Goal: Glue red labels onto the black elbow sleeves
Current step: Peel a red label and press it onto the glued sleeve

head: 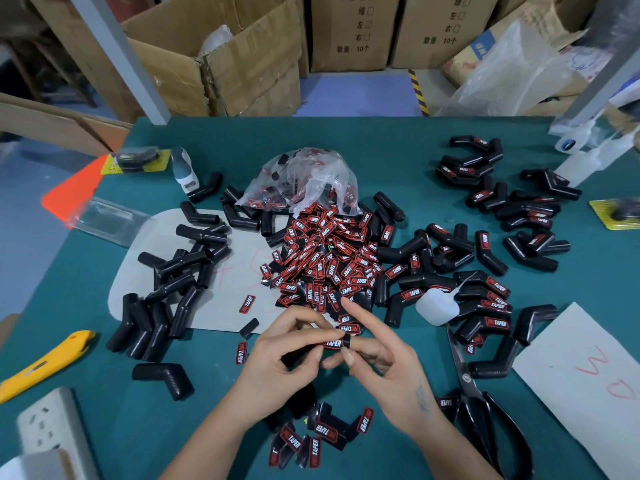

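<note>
Near the front of a green table (346, 140), left hand (280, 355) curled round a black elbow sleeve (298, 356), fingers and thumb clamped on it; right hand (377, 355) alongside, thumb and a fingertip pinching a red label (334, 343) against that sleeve, index finger raised and straight. Just beyond the hands, a heap of red labels (325, 265) spilling from a crumpled clear plastic bag (304, 178). To the left, on a pale grey mat (228, 306), a pile of bare black sleeves (173, 285). To the right, a spread of sleeves already wearing labels (485, 299), reaching well toward the far right corner. Lying among those, just right of the hands, a small white glue bottle (437, 307) with its thin nozzle pointing up and away. Close to the wrists, a loose cluster of labels (311, 438). At the right edge, black-handled scissors (485, 410) beside a white sheet (585, 386) marked in red. At the left edge, a yellow utility knife (45, 365) and, nearer, a white power strip (52, 431). Behind the table, cardboard boxes (225, 57), some open, some printed with characters
</note>
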A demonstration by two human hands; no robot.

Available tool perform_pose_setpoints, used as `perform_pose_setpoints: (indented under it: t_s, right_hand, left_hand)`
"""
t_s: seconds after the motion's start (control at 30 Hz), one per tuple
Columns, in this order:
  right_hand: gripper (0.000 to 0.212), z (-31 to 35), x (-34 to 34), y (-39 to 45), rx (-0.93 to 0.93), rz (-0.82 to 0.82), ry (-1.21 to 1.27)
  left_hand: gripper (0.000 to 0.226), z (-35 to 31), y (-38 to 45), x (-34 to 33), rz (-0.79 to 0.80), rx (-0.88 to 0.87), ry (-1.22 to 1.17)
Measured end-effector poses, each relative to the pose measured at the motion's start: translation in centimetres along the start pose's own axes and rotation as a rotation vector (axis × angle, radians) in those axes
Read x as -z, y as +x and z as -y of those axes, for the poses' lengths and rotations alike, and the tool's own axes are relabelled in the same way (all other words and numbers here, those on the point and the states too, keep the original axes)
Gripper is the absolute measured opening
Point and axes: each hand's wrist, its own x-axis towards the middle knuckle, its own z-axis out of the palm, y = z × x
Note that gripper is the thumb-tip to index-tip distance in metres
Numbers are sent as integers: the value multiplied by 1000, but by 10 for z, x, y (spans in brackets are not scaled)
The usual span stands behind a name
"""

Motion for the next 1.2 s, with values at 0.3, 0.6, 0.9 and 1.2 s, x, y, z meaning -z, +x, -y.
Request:
perform_pose_setpoints:
  t_s: [0.3,0.6,0.9,1.2]
  right_hand:
    - [57,3,-1,1,13,-29,37]
    - [59,10,-11,2,-45,-156,222]
    - [58,3,-13,0,-48,-159,195]
    - [58,2,-13,0,-19,-149,188]
  left_hand:
    - [40,-1,-2,1,-11,58,-54]
    - [47,-5,-6,-12,-112,92,-61]
    - [30,-8,-7,-19,-182,153,-197]
    - [27,-9,-4,-15,-157,176,-277]
